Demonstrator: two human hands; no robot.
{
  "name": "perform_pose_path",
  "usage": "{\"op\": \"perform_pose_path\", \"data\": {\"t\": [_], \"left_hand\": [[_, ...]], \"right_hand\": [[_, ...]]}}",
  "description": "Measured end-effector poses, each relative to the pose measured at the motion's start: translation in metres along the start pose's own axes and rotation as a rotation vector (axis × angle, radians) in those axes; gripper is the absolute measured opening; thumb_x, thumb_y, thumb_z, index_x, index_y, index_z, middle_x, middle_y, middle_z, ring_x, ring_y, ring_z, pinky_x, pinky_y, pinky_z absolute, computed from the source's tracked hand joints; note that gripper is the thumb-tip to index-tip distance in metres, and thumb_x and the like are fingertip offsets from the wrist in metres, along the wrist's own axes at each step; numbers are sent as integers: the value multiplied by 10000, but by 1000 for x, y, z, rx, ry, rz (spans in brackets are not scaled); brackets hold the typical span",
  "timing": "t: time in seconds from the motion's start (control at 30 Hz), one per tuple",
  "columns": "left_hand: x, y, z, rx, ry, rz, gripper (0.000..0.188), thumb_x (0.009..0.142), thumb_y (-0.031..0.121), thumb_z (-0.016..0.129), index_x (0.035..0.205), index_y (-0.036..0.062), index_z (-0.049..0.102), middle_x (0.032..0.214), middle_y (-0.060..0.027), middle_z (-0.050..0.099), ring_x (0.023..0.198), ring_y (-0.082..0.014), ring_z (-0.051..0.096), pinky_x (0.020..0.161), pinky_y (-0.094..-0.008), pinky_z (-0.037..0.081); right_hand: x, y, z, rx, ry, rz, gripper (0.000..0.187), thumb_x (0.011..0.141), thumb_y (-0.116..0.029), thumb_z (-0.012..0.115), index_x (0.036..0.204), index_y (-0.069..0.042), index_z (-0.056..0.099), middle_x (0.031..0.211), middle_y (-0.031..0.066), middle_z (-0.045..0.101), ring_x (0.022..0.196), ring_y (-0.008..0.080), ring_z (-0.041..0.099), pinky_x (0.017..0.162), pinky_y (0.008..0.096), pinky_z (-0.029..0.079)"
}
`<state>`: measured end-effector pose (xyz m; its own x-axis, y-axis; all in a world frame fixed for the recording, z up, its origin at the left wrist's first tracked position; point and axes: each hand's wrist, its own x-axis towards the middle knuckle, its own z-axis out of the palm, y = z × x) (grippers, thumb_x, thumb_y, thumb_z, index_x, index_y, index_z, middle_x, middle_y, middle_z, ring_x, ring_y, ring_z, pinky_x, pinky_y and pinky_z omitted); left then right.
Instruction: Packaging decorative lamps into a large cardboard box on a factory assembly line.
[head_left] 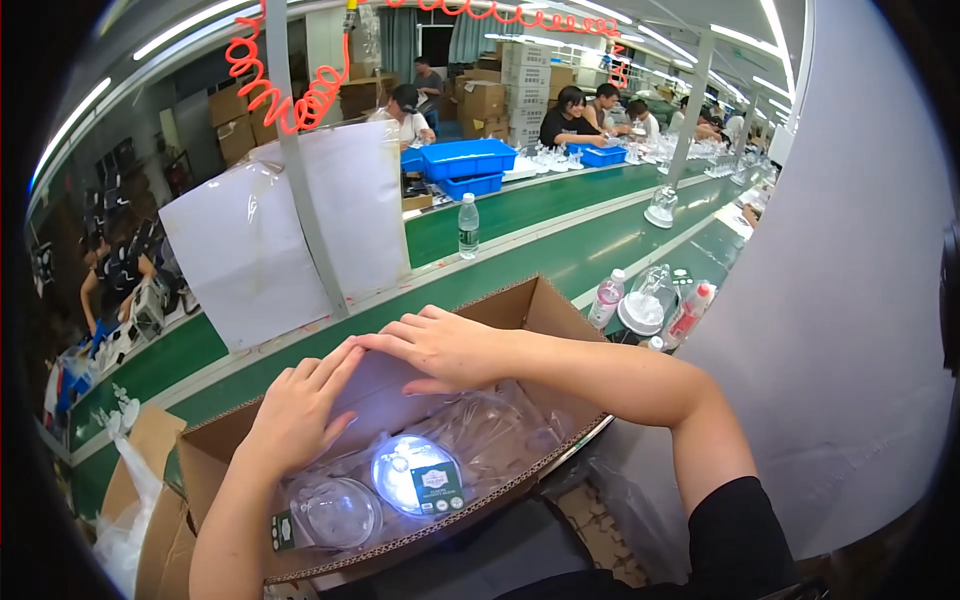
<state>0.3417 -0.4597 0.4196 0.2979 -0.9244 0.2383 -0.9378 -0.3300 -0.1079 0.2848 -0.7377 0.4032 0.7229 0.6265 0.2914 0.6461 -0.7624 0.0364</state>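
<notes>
A brown cardboard box (552,305) stands open in front of me, with clear plastic film (505,425) inside it. My left hand (300,408) and my right hand (440,350) are over its far side, fingers stretched out and fingertips meeting. No object shows in either hand; whether they touch the box's far wall is hard to see. Below them lies a round clear item (398,470) glowing white, with a green label (438,488) on it. Beside it, nearer the left end, is a second round clear item (345,513), unlit. A green tag (283,530) sits at its left.
Beyond the box runs a green conveyor (540,265) carrying a water bottle (468,228). Bottles and a clear dome (648,300) stand right of the box. A white panel (840,300) closes the right side. Another opened carton (155,480) is at left. People work farther back.
</notes>
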Motion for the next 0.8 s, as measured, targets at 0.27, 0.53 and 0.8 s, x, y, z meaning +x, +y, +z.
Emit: {"op": "perform_pose_path", "data": {"t": [0.27, 0.53, 0.8], "left_hand": [[6, 4, 1, 1, -6, -11, 889, 832, 255, 781, 1588, 52, 358, 1613, -73, 424, 1127, -275, 574, 979, -391, 485], [6, 4, 3, 1, -13, -11, 902, 819, 245, 784, 1583, 33, 353, 1611, -91, 420, 1141, -288, 568, 985, -404, 483], [5, 2, 4, 3, 7, -5, 883, 830, 255, 781, 1582, 53, 364, 1613, -79, 421, 1111, -275, 570, 968, -395, 483]], "right_hand": [[-7, 3, -2, 42, -35, 13, 770, 945, -339, 720, 1558, -75, 336, 1444, 126, 517, 1326, 269, 519, 1007, 413, 431], [-8, 5, -1, 40, -36, 15, 716, 949, -341, 715, 1514, -62, 375, 1423, 120, 527, 1309, 268, 526, 1015, 414, 430], [-5, 6, 1, 64, -22, -2, 668, 944, -338, 715, 1469, -53, 417, 1402, 120, 539, 1287, 269, 540, 1019, 420, 428]]}}
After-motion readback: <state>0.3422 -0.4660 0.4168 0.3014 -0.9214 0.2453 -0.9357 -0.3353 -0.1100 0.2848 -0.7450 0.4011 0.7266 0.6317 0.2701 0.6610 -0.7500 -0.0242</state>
